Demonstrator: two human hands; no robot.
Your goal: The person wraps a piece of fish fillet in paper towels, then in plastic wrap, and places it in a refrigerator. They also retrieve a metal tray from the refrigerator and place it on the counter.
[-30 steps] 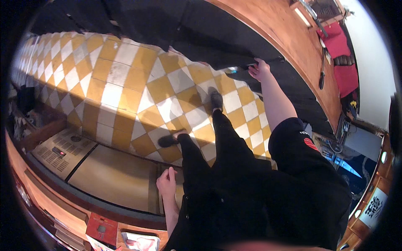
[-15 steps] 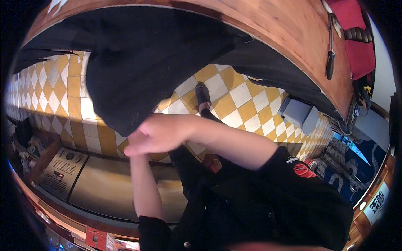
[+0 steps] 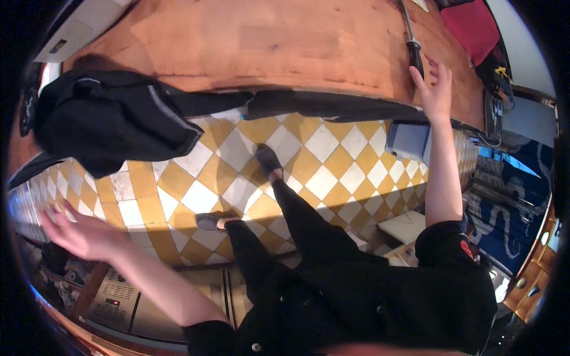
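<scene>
My left hand [image 3: 83, 232] is stretched out over the floor at the lower left, slightly blurred, with its fingers apart and nothing in them. Above it is a black cloth or garment [image 3: 113, 127] with a pale stitched edge, bunched beside the far counter's left end; whether it rests on the counter or is in the air I cannot tell. A gap separates that cloth from my left hand. At the right, my right hand [image 3: 436, 92] reaches to the counter's front edge, its fingers spread. Just beside it lies a long metal rod with a black handle [image 3: 415, 56], like a sharpening steel.
The wooden counter [image 3: 273, 53] curves along the far side, with dark cloth [image 3: 332, 105] hanging at its front. Beneath it stands a grey bin [image 3: 408, 140]. A red cloth [image 3: 471, 29] lies far right. Behind me is a metal cabinet [image 3: 172, 302]; the floor [image 3: 320, 142] is checkered tile.
My hands, earlier together near the black cloth, have parted to the left and right. The cloth has shifted left and bunched up, away from my hands. More of the counter and floor shows.
</scene>
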